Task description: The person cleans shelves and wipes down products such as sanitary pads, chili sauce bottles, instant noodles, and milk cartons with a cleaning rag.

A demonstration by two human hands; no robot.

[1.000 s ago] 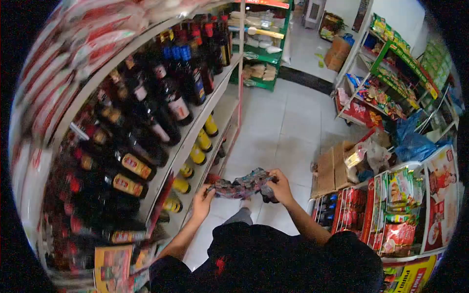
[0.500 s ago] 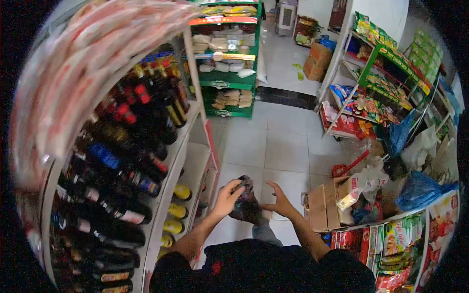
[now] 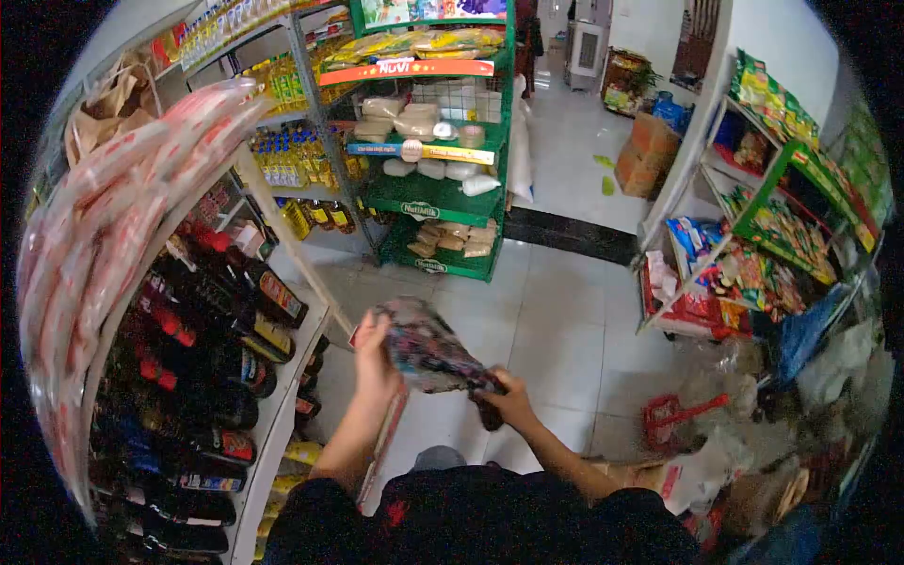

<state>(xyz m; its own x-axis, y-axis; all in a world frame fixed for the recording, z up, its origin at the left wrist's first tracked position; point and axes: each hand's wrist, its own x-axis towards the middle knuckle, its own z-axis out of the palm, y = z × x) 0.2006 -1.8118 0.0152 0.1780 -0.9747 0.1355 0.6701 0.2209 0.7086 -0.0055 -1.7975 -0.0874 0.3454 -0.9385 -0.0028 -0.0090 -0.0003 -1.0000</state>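
A dark, patterned piece of cloth or soft bag (image 3: 424, 347) is stretched between both hands in front of the body. At its upper left edge, my left hand (image 3: 375, 363) holds it with fingers over the rim. My right hand (image 3: 509, 399) is closed round its narrow, bunched lower right end. What exactly the item is cannot be made out. Beneath it lies the tiled floor (image 3: 556, 320), and the brim of a grey cap or a knee (image 3: 439, 459) shows by the dark shirt.
On the left stands a shelf (image 3: 282, 395) of dark bottles, with plastic-wrapped packs (image 3: 104, 254) above. Ahead is a green rack (image 3: 494, 207) with bagged goods. Snack racks (image 3: 744, 217), a red plastic item (image 3: 673, 419) and plastic bags (image 3: 716, 461) are at the right.
The item has been raised and spread out toward the upper left. My right hand, apart from it before, now grips its lower end. The view has shifted, showing more of the shelves ahead.
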